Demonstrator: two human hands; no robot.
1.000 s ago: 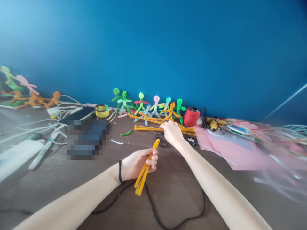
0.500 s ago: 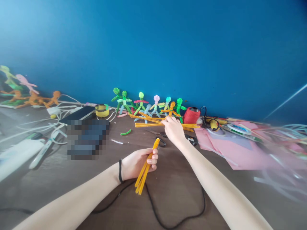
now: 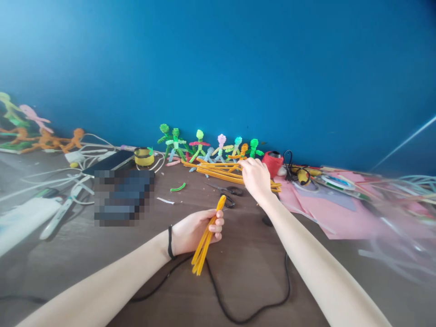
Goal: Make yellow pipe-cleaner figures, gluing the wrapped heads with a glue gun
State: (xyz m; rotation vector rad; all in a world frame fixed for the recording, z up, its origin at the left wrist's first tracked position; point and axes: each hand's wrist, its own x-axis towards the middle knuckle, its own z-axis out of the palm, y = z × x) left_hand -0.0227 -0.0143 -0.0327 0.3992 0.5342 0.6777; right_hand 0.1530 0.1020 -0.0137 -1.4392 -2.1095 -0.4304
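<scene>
My left hand [image 3: 195,229] is closed around a folded bunch of orange pipe cleaners [image 3: 206,238], held upright over the brown table. My right hand [image 3: 255,177] reaches far forward and pinches the loose orange pipe cleaners [image 3: 218,170] lying by the wall. Behind them stands a row of pipe-cleaner figures [image 3: 204,147] in green, pink, blue and orange. Black-handled scissors [image 3: 228,193] lie between my two hands.
A red thread spool [image 3: 271,164] sits right of the figures, then pink paper sheets [image 3: 327,209] and craft clutter. A yellow tape roll [image 3: 144,156], white cables [image 3: 78,175] and more figures [image 3: 44,136] lie left. A black cord [image 3: 252,304] loops near me.
My right hand has moved further forward and right along the loose orange pipe cleaners, shifting them toward the wall. My left hand has stayed still with its bunch.
</scene>
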